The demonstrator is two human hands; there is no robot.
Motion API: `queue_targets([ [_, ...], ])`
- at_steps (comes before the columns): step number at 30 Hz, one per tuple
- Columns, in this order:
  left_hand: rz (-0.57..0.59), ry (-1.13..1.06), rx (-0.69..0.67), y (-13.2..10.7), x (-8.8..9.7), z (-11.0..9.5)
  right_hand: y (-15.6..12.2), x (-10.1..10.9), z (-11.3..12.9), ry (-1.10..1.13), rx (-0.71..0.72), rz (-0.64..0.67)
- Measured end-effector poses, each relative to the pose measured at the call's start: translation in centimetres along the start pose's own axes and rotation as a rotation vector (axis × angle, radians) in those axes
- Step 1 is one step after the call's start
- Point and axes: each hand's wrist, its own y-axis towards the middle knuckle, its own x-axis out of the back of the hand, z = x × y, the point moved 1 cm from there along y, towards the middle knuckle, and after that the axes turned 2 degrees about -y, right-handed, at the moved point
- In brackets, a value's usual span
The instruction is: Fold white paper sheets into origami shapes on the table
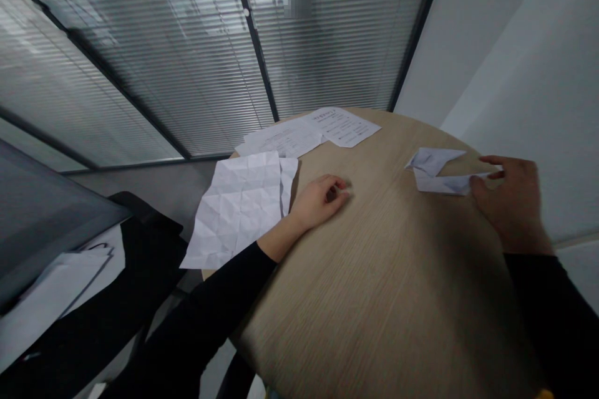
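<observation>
The folded white paper point(437, 185) lay on the table's point(374, 274) far right, its right end touched by the right hand point(512, 199), thumb and fingers apart. Well left, the left hand point(321, 199) curled loosely beside a creased sheet point(238, 202).

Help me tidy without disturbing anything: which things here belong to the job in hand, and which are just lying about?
Likely in the job:
folded paper, at the right hand

Seemingly lying about:
creased paper near the left hand
printed sheets, far side of the table
other papers left of the table
</observation>
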Motion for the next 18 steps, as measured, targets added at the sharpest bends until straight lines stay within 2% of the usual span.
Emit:
queue_targets([
  [3, -0.002, 0.011, -0.018, 0.0, -0.1, 0.2, 0.1, 0.3, 2.5, 0.065, 0.11, -0.011],
  [7, -0.002, 0.024, -0.012, 0.0, -0.2, 0.2, -0.8, 0.4, 7.6, 0.218, 0.271, -0.007],
  [9, 0.0, 0.032, -0.011, 0.0, -0.1, 0.0, -1.9, -0.2, 10.2, 0.334, 0.36, 0.102],
  [11, -0.002, 0.04, -0.012, -0.1, -0.1, -0.2, -3.3, -1.1, 12.4, 0.44, 0.452, 0.282],
  [14, 0.015, 0.069, -0.02, -0.1, 0.0, -0.7, -5.2, -2.6, 14.3, 0.512, 0.558, 0.545],
  [15, 0.029, 0.09, -0.026, -0.2, 0.0, -0.9, -5.6, -3.0, 14.5, 0.512, 0.585, 0.605],
  [18, 0.082, 0.167, -0.051, -0.2, 0.0, -1.2, -6.0, -3.5, 14.7, 0.513, 0.598, 0.652],
])
